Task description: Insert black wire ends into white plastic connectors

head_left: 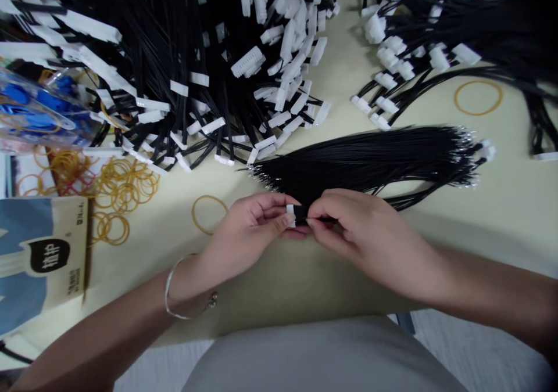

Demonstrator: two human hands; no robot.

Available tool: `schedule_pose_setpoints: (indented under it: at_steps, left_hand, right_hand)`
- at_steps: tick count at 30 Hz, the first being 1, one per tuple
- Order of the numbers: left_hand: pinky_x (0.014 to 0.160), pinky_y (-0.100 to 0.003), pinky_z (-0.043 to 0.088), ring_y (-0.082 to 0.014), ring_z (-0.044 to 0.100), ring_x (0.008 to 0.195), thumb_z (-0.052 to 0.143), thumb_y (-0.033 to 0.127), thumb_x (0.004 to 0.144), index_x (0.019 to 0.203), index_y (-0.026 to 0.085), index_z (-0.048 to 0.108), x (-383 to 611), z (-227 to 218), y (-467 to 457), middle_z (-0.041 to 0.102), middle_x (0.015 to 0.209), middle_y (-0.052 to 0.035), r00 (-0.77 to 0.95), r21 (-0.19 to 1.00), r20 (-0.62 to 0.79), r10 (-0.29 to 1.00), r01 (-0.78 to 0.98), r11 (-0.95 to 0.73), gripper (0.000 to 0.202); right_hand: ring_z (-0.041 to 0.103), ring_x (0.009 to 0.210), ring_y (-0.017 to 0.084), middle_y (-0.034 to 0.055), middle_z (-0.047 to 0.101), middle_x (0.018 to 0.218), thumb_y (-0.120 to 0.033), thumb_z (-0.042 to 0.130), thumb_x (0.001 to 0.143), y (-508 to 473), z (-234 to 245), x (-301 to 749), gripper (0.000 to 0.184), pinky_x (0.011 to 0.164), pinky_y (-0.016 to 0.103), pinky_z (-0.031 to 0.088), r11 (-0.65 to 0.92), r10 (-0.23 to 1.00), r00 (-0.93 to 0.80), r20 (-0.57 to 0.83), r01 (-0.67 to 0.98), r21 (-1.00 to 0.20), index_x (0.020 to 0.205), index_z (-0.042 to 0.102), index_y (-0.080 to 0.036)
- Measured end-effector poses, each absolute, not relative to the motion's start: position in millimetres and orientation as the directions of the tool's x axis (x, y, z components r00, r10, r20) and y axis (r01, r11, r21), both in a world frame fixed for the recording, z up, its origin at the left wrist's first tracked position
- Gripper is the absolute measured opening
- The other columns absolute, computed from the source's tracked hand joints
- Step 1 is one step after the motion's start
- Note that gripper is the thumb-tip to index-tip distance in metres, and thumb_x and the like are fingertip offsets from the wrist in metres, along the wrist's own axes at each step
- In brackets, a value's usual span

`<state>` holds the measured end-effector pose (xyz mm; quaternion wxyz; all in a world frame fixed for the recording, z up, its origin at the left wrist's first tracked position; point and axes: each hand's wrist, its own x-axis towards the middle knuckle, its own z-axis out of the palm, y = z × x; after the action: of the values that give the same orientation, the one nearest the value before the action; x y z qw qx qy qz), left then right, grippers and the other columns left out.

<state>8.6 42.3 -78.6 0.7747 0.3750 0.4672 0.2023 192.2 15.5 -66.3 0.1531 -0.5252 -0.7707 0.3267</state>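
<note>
**Working at the lower edge of the wire bundle (361, 168)**

Your left hand (250, 229) and right hand (353, 223) are coming together at 6 o'clock from the middle of the view, their fingertips nearly meeting. Your left fingers (270, 207) are pinching a small white plastic connector (290, 215), and your right fingers (325, 203) are gripping the black wires (300, 210) right beside it; the grip hides how they join. The connector is sitting just under the bundle's edge, slightly nearer your left hand. The bundle's long axis is running from 9 o'clock to 3 o'clock, with its bare tinned ends (261, 177) pointing toward 9 o'clock, and your right hand is lying nearer its thick middle. A loose rubber band (209, 213) is lying at 9 o'clock from your left hand, and a heap of connector-ended wire harnesses (187, 49) is spreading toward 11 o'clock.
</note>
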Motion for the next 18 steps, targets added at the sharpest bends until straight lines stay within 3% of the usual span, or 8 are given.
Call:
schedule_pose_setpoints:
  at_steps: [8,18]
  left_hand:
    - [0.074,-0.023,0.056,-0.0132,0.069,0.072,0.067,0.022,0.076,0.095,0.013,0.062,8.8,-79.0,42.1,0.07,0.08,-0.0017,0.468,0.755,-0.591,0.657,0.036,0.654,0.021]
    - [0.075,-0.021,0.055,-0.012,0.069,0.075,0.067,0.021,0.077,0.097,0.013,0.061,6.7,-82.7,42.2,0.068,0.083,-0.0011,0.508,0.761,-0.574,0.642,0.041,0.648,0.022]
  right_hand:
    - [0.048,0.064,0.011,0.0023,0.055,0.073,-0.014,0.05,0.084,13.6,-68.6,189.4,0.012,0.058,0.024,0.035,0.236,0.914,-0.394,-0.098,0.711,-0.662,0.078,0.06,-0.012]
    - [0.052,0.067,0.012,0.002,0.057,0.073,-0.019,0.052,0.086,13.8,-68.4,191.8,0.014,0.058,0.024,0.037,0.258,0.901,-0.423,-0.092,0.695,-0.671,0.077,0.061,-0.014]
